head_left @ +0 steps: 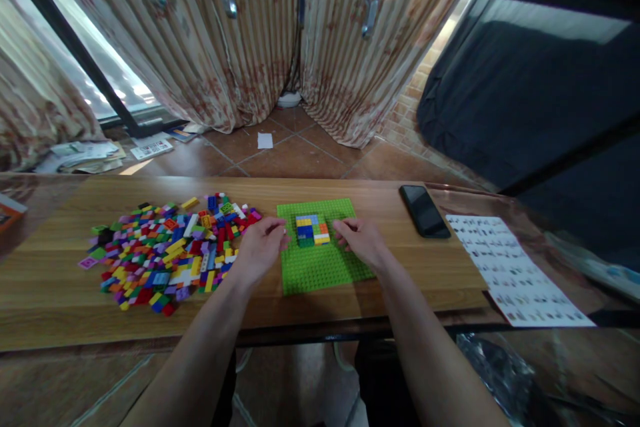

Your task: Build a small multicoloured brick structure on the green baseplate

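A green studded baseplate (320, 270) lies on the wooden table in front of me. Several blue, yellow, white and orange toy bricks (311, 231) are joined in a small block on its upper middle. My left hand (264, 241) hovers at the plate's left edge, thumb and fingers curled together; anything small between the fingertips is too small to name. On the other side, my right hand (359, 237) is over the plate's right part, its fingertips pinched close to the block. Whether the right fingers hold a piece is hidden.
A wide heap of loose mixed-colour bricks (173, 253) spreads over the table (50, 280) to the left. On the right lie a black phone (425, 211) and a printed white sheet (517, 270) reaching the table's front edge. Striped curtains (240, 40) hang beyond.
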A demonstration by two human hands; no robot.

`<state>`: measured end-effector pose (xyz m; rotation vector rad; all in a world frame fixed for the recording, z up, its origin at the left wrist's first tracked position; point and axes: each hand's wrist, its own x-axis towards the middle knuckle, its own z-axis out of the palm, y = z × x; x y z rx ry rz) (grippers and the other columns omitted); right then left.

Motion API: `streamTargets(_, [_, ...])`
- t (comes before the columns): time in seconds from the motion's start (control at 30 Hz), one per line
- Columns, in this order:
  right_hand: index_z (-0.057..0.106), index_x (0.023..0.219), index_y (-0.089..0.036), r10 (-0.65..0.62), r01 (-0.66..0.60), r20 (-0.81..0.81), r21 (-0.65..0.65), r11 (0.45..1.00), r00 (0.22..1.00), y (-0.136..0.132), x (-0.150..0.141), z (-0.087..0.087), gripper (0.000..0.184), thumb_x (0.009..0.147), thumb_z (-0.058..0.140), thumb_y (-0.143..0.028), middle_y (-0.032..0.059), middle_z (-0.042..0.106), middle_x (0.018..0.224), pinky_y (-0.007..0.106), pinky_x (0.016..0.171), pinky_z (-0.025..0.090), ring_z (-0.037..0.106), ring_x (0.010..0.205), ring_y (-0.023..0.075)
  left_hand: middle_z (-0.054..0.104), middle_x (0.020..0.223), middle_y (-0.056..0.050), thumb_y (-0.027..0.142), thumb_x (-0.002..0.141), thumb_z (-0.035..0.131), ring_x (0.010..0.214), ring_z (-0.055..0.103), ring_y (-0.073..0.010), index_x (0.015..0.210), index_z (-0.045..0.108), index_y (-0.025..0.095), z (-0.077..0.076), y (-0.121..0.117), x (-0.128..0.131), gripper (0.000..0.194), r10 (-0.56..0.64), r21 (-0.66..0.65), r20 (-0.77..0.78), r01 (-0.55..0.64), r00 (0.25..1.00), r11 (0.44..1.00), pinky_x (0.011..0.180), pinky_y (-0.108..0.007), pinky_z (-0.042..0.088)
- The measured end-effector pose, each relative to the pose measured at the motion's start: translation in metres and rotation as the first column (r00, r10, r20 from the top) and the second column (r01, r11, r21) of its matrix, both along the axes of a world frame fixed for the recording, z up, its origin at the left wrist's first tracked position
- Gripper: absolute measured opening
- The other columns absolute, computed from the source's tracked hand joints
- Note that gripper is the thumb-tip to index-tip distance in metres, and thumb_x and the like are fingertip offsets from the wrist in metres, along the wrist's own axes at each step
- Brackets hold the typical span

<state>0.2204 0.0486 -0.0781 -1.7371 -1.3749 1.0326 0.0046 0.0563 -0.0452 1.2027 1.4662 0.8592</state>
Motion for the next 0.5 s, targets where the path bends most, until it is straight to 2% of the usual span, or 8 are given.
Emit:
streamTargets(0.1, [0.067, 0.072, -0.015, -0.052, 0.052, -0.012, 0.02, 0.998, 0.999, 0.0, -0.003, 0.001, 0.035, 0.084, 0.054, -0.045, 0.0039, 0.067, 0.065, 0.021, 0.047, 0.043, 0.06, 0.055, 0.0124, 0.07, 0.084, -0.005, 0.012, 0.074, 0.056, 0.076, 0.067, -0.0143, 0.093, 0.066, 0.012, 0.006, -0.001, -0.001, 0.021, 0.054, -0.076, 0.176, -0.041, 0.983, 0.996, 0.074, -0.028, 0.054])
streamTargets(0.23, [0.067, 0.07, -0.016, -0.052, 0.05, 0.034, 0.067, 0.997, 0.998, 0.001, -0.005, 0.003, 0.036, 0.083, 0.053, -0.047, 0.004, 0.068, 0.066, 0.022, 0.048, 0.043, 0.06, 0.055, 0.0131, 0.071, 0.09, -0.005, 0.008, 0.073, 0.059, 0.083, 0.067, -0.0146, 0.092, 0.067, 0.013, 0.01, -0.005, 0.002, 0.022, -0.059, -0.074, 0.23, 0.078, 0.971, 0.994, 0.085, -0.032, 0.053])
streamTargets(0.37, [0.068, 0.071, -0.016, -0.059, 0.05, 0.083, 0.099, 0.994, 0.995, 0.002, -0.004, 0.002, 0.037, 0.083, 0.053, -0.047, 0.0039, 0.069, 0.067, 0.024, 0.05, 0.043, 0.062, 0.055, 0.0144, 0.072, 0.091, -0.006, 0.007, 0.074, 0.057, 0.08, 0.068, -0.0168, 0.094, 0.067, 0.013, 0.001, -0.006, 0.0, 0.023, -0.124, -0.01, 0.164, 0.128, 0.979, 0.992, 0.08, -0.034, 0.055])
streamTargets(0.5, [0.069, 0.072, -0.017, -0.08, 0.065, 0.119, 0.131, 0.989, 0.99, 0.003, -0.003, 0.002, 0.036, 0.083, 0.052, -0.046, 0.0028, 0.07, 0.067, 0.024, 0.052, 0.043, 0.064, 0.058, 0.0159, 0.073, 0.096, -0.009, 0.01, 0.077, 0.057, 0.085, 0.069, -0.02, 0.1, 0.067, 0.015, -0.008, -0.009, 0.001, 0.025, -0.172, 0.13, -0.051, 0.178, 0.984, 0.975, 0.078, -0.035, 0.056])
